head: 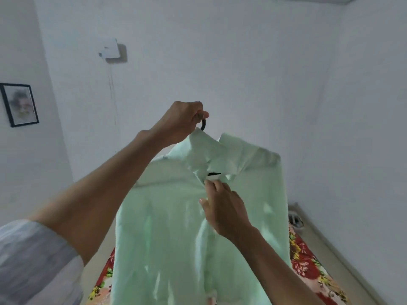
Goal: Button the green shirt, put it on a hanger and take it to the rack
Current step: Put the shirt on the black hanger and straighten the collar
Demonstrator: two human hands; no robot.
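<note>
Fingers: my left hand [184, 122], just above the middle of the frame, is curled tight round the dark hook of the hanger [203, 125]. My right hand [222, 205], a little below the centre, has its fingertips at the shirt front just under the collar opening; whether they pinch the cloth or only touch it I cannot tell.

Shirt: the green shirt [176, 227] hangs from the hanger in the middle of the frame and runs down off the lower edge, held up in the air above the flowered bedcover [308, 258] at the bottom.

Collar: it stands up around the hook, with a label showing in the gap at the neck.

How it will handle: I judge it light, thin and soft. It drapes and creases, so it will swing and could slide off a shoulder of the hanger if tipped.

Where to hold: by the hook, which is stiff and carries the weight; the cloth itself gives no firm grip.

Stage: it looks hung already, with the neck being tidied. The rack is not in sight.
</note>
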